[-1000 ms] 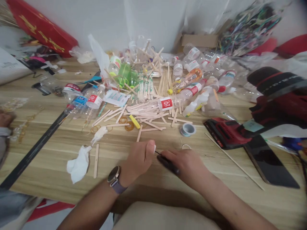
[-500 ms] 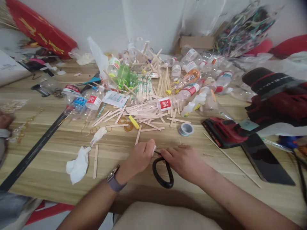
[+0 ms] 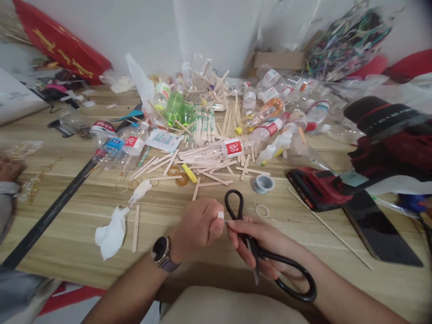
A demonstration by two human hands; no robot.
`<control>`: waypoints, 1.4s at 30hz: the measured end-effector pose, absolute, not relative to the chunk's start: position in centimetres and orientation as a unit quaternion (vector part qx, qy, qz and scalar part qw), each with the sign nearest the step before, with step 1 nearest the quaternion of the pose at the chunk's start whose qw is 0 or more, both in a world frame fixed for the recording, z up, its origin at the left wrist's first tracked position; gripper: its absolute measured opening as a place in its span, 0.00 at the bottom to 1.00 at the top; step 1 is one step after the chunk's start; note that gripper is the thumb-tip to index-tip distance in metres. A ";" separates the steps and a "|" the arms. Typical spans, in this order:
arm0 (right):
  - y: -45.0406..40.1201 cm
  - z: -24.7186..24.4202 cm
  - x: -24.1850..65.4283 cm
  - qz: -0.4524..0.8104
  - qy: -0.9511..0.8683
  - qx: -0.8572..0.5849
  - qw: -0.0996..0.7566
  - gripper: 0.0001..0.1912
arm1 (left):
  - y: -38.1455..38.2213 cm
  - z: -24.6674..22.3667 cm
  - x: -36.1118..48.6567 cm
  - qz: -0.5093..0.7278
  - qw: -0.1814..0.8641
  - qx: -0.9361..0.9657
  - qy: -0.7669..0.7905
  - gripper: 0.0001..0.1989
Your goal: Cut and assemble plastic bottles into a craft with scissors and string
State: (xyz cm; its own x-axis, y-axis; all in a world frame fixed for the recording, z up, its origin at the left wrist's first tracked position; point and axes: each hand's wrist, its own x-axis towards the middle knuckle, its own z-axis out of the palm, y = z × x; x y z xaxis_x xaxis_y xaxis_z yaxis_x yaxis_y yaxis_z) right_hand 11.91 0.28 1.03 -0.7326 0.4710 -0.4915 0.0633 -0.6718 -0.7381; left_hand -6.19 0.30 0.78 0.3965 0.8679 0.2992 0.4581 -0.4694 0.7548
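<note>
Wooden tabletop (image 3: 162, 270), pale wall (image 3: 216, 31) behind; black-handled scissors (image 3: 252, 245) held above the near edge.
Scissors: gripped by the fingers of the right hand (image 3: 270, 238), tip pointed down toward the body; judged rigid, moderately weighty, smooth, best taken by the loops, away from the tip. A thin item (image 3: 227, 222) is also pinched there, too small to be identified. White piece (image 3: 220, 215): pinched narrowly by the left hand (image 3: 197, 222); judged light and soft, best held by an edge. Containers: green bottle (image 3: 174, 107), contents not discernible; red-labelled bottle (image 3: 232, 147), laid on its side over wooden sticks (image 3: 221, 164), no liquid discernible; cardboard box (image 3: 278, 60), interior hidden.
</note>
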 end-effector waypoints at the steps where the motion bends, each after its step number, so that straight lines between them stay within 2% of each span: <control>1: 0.3 1.0 11.9 0.848 -0.379 -0.345 0.134 0.25 | 0.3 0.7 -6.2 0.359 0.304 0.776 0.421 0.14; 4: 0.2 0.7 11.8 0.848 -0.365 -0.343 0.174 0.26 | 0.1 0.3 -6.2 0.375 0.376 0.730 0.430 0.11; 11: 0.2 0.2 12.5 0.834 -0.378 -0.350 0.199 0.27 | 0.3 0.2 -6.3 0.361 0.498 0.678 0.403 0.18; 15: 0.4 0.3 12.7 0.807 -0.423 -0.372 0.176 0.30 | 1.2 -0.3 -6.1 0.462 0.579 0.551 0.384 0.20; 18: 0.5 0.6 13.1 0.749 -0.481 -0.418 0.179 0.30 | 2.2 -0.6 -6.1 0.543 0.656 0.383 0.358 0.21; 21: 0.5 0.9 13.6 0.631 -0.564 -0.487 0.217 0.22 | 2.8 -0.5 -6.2 0.533 0.720 0.280 0.344 0.21; 22: 0.4 1.0 13.7 0.542 -0.633 -0.512 0.208 0.18 | 2.9 -0.5 -6.2 0.529 0.729 0.267 0.342 0.20; 24: 0.3 1.2 13.8 0.307 -0.777 -0.534 0.132 0.08 | 2.9 -0.3 -6.4 0.531 0.732 0.258 0.342 0.19; 26: 0.3 1.2 13.6 0.122 -0.845 -0.520 0.036 0.05 | 2.9 -0.1 -6.5 0.539 0.724 0.255 0.347 0.19; 27: 0.3 1.2 13.3 0.088 -0.851 -0.518 0.006 0.05 | 2.9 -0.1 -6.5 0.544 0.719 0.255 0.351 0.19; 34: 0.4 1.0 11.4 0.070 -0.849 -0.521 -0.060 0.13 | 3.1 -0.4 -6.5 0.543 0.717 0.261 0.351 0.19; 42: -0.2 0.8 11.0 0.060 -0.851 -0.515 -0.080 0.12 | 2.7 -0.7 -6.1 0.523 0.733 0.255 0.351 0.20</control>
